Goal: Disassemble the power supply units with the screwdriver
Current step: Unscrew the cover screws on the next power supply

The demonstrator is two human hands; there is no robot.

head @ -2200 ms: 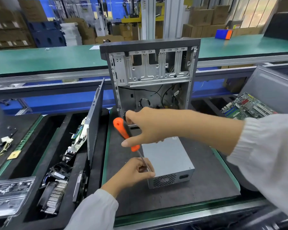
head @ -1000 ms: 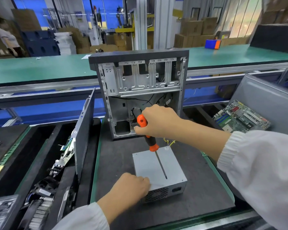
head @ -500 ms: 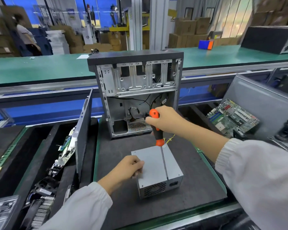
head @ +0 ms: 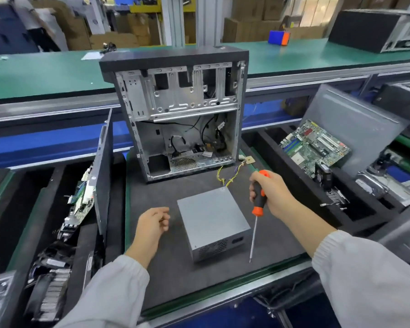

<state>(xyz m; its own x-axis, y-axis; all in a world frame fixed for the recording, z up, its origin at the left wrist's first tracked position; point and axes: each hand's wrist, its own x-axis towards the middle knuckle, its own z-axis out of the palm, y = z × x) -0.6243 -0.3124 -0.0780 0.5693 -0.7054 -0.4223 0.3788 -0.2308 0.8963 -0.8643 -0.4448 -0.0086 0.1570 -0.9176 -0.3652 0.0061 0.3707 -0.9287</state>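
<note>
A grey power supply unit [head: 211, 218] lies on the dark mat [head: 166, 271], its vent side facing me and yellow wires trailing from its far corner. My right hand [head: 273, 195] grips the orange-and-black handle of the screwdriver [head: 258, 197] just right of the unit. The shaft hangs down and its tip sits off the unit's right side, near the mat. My left hand [head: 153, 224] hovers left of the unit, apart from it. Its fingers are curled toward the thumb, and I cannot make out whether anything small is between them.
An opened computer case [head: 175, 110] stands upright behind the unit. A side panel [head: 104, 176] leans at the mat's left edge beside a foam tray of boards and a heatsink [head: 50, 297]. A motherboard [head: 315, 145] lies in the right tray. A green conveyor [head: 45, 72] runs behind.
My left hand has come off the unit's near-left corner and drawn back to the left. My right hand has carried the screwdriver from above the unit's top to its right side.
</note>
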